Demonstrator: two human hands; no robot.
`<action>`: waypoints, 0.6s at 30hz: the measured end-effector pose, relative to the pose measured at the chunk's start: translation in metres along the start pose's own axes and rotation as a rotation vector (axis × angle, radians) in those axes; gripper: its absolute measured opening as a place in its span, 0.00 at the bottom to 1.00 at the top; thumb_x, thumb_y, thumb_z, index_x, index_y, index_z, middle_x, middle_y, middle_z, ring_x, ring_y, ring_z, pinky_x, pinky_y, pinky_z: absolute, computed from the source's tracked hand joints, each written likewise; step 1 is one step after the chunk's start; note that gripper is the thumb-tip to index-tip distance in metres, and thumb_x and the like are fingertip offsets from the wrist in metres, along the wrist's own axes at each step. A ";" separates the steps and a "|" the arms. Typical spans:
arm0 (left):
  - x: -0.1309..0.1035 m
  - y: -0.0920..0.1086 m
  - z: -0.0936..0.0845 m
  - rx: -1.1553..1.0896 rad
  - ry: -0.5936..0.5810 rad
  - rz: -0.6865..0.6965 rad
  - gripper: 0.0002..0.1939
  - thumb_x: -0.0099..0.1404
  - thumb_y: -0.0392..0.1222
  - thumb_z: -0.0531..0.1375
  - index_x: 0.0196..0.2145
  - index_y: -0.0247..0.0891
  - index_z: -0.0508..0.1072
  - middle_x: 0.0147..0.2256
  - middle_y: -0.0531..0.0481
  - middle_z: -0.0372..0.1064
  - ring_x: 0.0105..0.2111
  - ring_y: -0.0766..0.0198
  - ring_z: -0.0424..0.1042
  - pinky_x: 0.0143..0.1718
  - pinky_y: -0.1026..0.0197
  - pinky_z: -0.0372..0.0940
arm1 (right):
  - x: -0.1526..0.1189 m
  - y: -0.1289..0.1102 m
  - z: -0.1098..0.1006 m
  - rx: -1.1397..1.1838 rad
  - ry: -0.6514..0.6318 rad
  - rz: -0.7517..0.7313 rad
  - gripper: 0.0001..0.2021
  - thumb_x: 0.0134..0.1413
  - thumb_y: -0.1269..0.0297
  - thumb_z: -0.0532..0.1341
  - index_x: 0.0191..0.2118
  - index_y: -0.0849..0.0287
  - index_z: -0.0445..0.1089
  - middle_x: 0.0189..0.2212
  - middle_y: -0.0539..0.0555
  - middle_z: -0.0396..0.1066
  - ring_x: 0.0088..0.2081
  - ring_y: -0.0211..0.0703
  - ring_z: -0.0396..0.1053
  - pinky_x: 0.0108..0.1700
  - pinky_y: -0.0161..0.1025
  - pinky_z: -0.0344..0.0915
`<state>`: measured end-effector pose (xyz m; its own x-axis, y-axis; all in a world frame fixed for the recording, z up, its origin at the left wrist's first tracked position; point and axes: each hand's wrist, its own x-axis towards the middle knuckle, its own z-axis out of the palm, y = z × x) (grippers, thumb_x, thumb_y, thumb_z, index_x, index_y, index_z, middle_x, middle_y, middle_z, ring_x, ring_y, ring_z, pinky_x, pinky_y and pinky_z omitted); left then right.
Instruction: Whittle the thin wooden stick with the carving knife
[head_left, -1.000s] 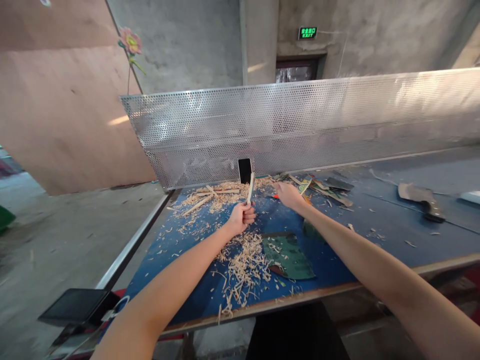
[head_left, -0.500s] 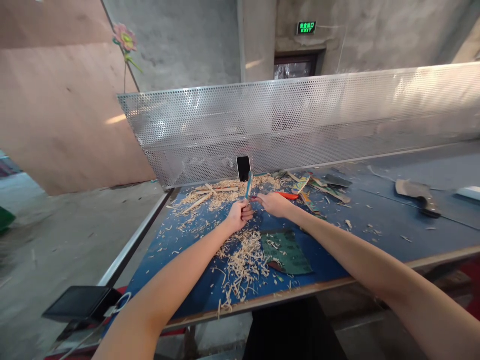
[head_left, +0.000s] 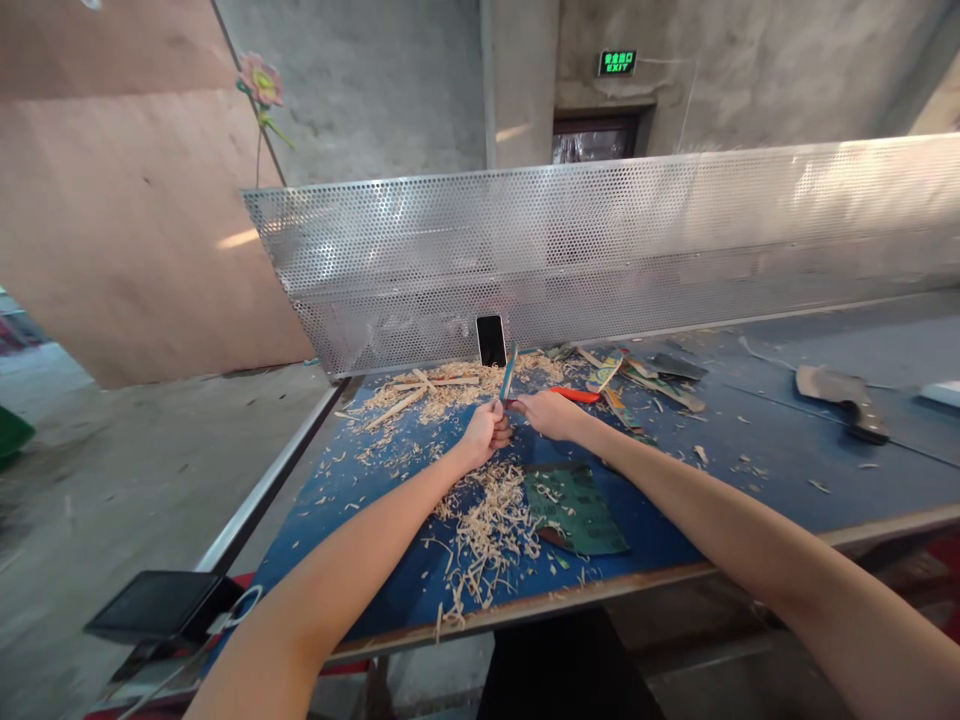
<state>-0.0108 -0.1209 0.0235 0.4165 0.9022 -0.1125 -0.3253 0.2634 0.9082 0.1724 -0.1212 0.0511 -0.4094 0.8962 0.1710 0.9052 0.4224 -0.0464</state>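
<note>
Near the middle of the blue table, my left hand [head_left: 486, 435] is closed around a thin blue-faced strip [head_left: 509, 372] that sticks up and leans slightly right. My right hand [head_left: 553, 414] is closed beside it, its fingertips almost touching the left. From behind the right hand extends an orange-red handle [head_left: 577, 396], which looks like that of a knife; its blade is mostly hidden. Pale curled shavings [head_left: 491, 530] lie below the hands, next to a dark green sheet [head_left: 576, 508]. Several pale strips [head_left: 401, 405] rest among more shavings at the left.
A phone [head_left: 492, 341] leans against the perforated metal screen [head_left: 420, 250]. Painted wood scraps [head_left: 645, 380] lie right of the hands, and a cleaver [head_left: 832, 392] farther right. A black flat device [head_left: 157, 607] with a white cable sits at the lower left, beside the table edge.
The blue-faced strip tilts a little more to the right than before. Both hands stay close together in nearly the same place. The whole view has shifted slightly.
</note>
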 end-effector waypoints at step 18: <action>-0.003 -0.002 0.003 0.195 -0.075 0.022 0.10 0.74 0.48 0.61 0.40 0.41 0.66 0.21 0.65 0.43 0.15 0.74 0.40 0.17 0.70 0.36 | 0.011 0.039 0.002 0.093 0.036 0.258 0.27 0.83 0.55 0.44 0.60 0.65 0.77 0.55 0.72 0.80 0.55 0.59 0.80 0.53 0.43 0.68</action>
<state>-0.0092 -0.1255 0.0233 0.4756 0.8770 -0.0677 -0.1674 0.1658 0.9718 0.2028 -0.0946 0.0493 -0.1609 0.9710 0.1769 0.9640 0.1930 -0.1827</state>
